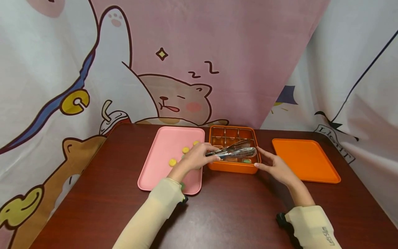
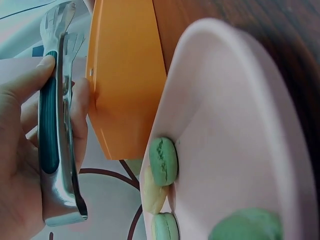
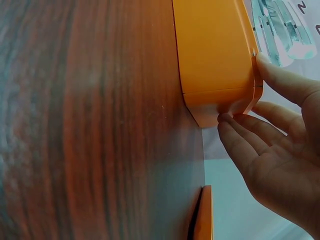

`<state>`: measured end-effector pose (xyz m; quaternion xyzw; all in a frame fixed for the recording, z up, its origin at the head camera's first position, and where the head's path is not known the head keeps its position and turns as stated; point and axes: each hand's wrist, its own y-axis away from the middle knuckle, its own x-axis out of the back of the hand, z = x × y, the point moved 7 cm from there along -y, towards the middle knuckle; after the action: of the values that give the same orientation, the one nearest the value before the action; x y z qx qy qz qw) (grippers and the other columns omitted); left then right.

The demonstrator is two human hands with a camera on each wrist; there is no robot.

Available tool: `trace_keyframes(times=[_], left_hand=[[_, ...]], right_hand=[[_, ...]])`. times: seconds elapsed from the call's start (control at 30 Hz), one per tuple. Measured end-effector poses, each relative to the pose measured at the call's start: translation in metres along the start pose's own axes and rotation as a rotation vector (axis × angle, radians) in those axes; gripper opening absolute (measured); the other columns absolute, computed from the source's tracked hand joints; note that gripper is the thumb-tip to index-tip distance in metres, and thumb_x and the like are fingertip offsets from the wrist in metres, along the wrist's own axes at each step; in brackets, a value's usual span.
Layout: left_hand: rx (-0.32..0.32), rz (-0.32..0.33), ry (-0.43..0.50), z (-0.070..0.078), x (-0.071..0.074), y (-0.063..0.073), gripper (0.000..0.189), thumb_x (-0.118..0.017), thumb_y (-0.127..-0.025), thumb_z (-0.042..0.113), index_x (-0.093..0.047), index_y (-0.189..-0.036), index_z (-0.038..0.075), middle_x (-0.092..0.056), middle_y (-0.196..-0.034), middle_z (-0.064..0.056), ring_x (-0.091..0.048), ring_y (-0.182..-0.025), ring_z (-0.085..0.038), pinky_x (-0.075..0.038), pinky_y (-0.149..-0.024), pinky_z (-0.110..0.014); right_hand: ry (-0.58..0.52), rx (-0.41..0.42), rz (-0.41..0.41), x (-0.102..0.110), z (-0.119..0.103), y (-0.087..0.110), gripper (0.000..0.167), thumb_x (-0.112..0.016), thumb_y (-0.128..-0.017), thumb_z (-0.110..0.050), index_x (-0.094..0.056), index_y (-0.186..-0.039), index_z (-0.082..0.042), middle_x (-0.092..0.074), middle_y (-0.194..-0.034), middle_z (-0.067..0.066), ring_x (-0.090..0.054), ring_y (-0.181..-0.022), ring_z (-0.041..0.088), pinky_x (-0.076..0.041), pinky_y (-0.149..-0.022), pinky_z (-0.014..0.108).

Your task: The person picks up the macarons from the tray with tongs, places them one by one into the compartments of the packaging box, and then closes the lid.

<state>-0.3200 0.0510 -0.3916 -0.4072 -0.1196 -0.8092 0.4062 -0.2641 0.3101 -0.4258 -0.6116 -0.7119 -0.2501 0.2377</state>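
My left hand [image 1: 196, 156] holds metal tongs [image 1: 237, 152] with dark green grips; in the left wrist view the tongs [image 2: 62, 135] have their arms slightly apart and nothing between their tips. They hang over an orange box [image 1: 233, 168] divided into compartments. A green macaron [image 1: 247, 161] sits in a front compartment; the tongs hide part of the inside. My right hand [image 1: 280, 169] touches the box's front right corner, thumb at the rim and nearly straight fingers along the side. Left of the box, a pink tray [image 1: 158, 173] bears yellow macarons [image 1: 172, 162] and green macarons [image 2: 163, 161].
An orange tray [image 1: 306, 160] lies to the right of the box on the dark wooden table [image 1: 230, 207]. A printed curtain [image 1: 236, 69] hangs behind the table and along its sides. My left forearm [image 1: 152, 214] crosses the pink tray's front right part.
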Motion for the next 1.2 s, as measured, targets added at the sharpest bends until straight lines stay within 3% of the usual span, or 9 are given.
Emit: trace_keyframes(times=[0.13, 0.37, 0.6, 0.8, 1.03, 1.2], left_hand=[[-0.013, 0.057, 0.004, -0.003, 0.007, 0.001, 0.034, -0.076, -0.089, 0.029, -0.074, -0.119, 0.014, -0.074, -0.095, -0.001, -0.056, -0.077, -0.009, -0.043, -0.069, -0.021], [0.005, 0.108, -0.007, -0.007, 0.02, 0.006, 0.032, -0.076, -0.086, 0.031, -0.075, -0.115, 0.016, -0.074, -0.1, 0.002, -0.055, -0.075, -0.01, -0.043, -0.065, -0.021], [0.027, 0.139, 0.03, -0.01, 0.033, 0.015, 0.028, -0.078, -0.084, 0.027, -0.075, -0.11, 0.015, -0.073, -0.091, 0.003, -0.059, -0.074, -0.01, -0.047, -0.069, -0.023], [0.023, 0.172, 0.058, -0.013, 0.042, 0.023, 0.028, -0.079, -0.084, 0.026, -0.076, -0.109, 0.014, -0.074, -0.093, 0.002, -0.062, -0.08, -0.01, -0.051, -0.08, -0.027], [0.022, 0.154, 0.143, -0.026, 0.044, 0.036, 0.027, -0.077, -0.084, 0.023, -0.075, -0.108, 0.012, -0.073, -0.091, -0.001, -0.061, -0.067, -0.006, -0.051, -0.067, -0.023], [0.04, 0.195, 0.138, -0.041, 0.058, 0.051, 0.027, -0.077, -0.084, 0.021, -0.075, -0.109, 0.012, -0.074, -0.094, -0.002, -0.061, -0.069, -0.006, -0.05, -0.067, -0.022]], right_hand=[[0.009, -0.001, 0.001, 0.0, 0.0, -0.002, 0.076, -0.066, -0.096, -0.028, -0.026, -0.158, -0.008, -0.031, -0.157, 0.029, -0.028, -0.145, 0.05, -0.027, -0.111, 0.069], [0.005, -0.009, -0.005, 0.0, -0.001, -0.005, 0.077, -0.066, -0.096, -0.029, -0.025, -0.158, -0.009, -0.031, -0.157, 0.029, -0.026, -0.145, 0.051, -0.025, -0.11, 0.07], [0.017, 0.007, -0.005, 0.0, -0.002, -0.008, 0.077, -0.066, -0.096, -0.029, -0.026, -0.158, -0.008, -0.028, -0.159, 0.029, -0.024, -0.146, 0.051, -0.025, -0.111, 0.07], [0.019, 0.022, -0.002, 0.001, -0.001, -0.004, 0.078, -0.066, -0.096, -0.031, -0.026, -0.158, -0.01, -0.027, -0.159, 0.028, -0.022, -0.146, 0.052, -0.024, -0.109, 0.072], [0.033, 0.007, -0.003, 0.001, 0.008, 0.003, 0.077, -0.065, -0.097, -0.031, -0.025, -0.158, -0.007, -0.024, -0.161, 0.028, -0.021, -0.145, 0.054, -0.024, -0.107, 0.074], [0.028, 0.037, 0.0, -0.002, 0.005, -0.001, 0.075, -0.064, -0.098, -0.031, -0.026, -0.158, -0.008, -0.024, -0.161, 0.027, -0.021, -0.146, 0.053, -0.024, -0.108, 0.074]])
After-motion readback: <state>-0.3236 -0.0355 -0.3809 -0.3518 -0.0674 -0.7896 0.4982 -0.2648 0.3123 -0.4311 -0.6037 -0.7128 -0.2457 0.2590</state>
